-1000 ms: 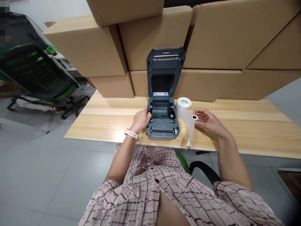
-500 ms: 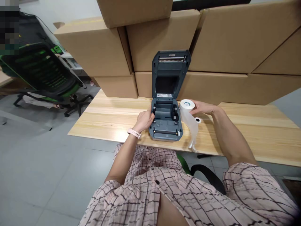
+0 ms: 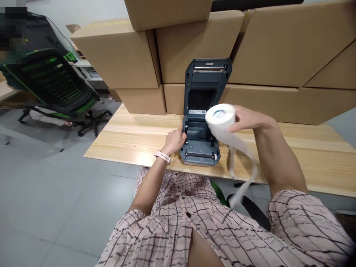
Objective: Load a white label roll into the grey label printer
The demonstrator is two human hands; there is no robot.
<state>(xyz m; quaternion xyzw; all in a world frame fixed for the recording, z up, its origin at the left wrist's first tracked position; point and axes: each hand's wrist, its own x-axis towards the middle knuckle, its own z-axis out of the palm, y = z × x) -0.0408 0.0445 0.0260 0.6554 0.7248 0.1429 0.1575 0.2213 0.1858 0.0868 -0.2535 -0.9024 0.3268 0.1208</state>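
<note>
A dark grey label printer (image 3: 198, 148) stands on the table with its lid (image 3: 207, 81) raised and its roll bay uncovered. At its left side wall, my left hand (image 3: 175, 140) is closed around the edge, the thumb on the inner side. My right hand (image 3: 246, 118) grips a white label roll (image 3: 220, 115) by its right side, lifted over the right part of the printer. A loose paper strip (image 3: 251, 159) hangs from the roll in a curve past the table's front edge, its end blurred. Another white strip (image 3: 231, 161) lies behind it on the table.
Large cardboard boxes (image 3: 116, 55) are stacked along the back of the wooden table (image 3: 133, 137). To the left stand an office chair (image 3: 55, 81) and another person partly in view. A black chair part (image 3: 251, 211) is by the table's front.
My right hand has lifted the label roll off the table and brought it toward the printer, its strip swinging out. My left hand stays on the printer's side. The view has shifted slightly.
</note>
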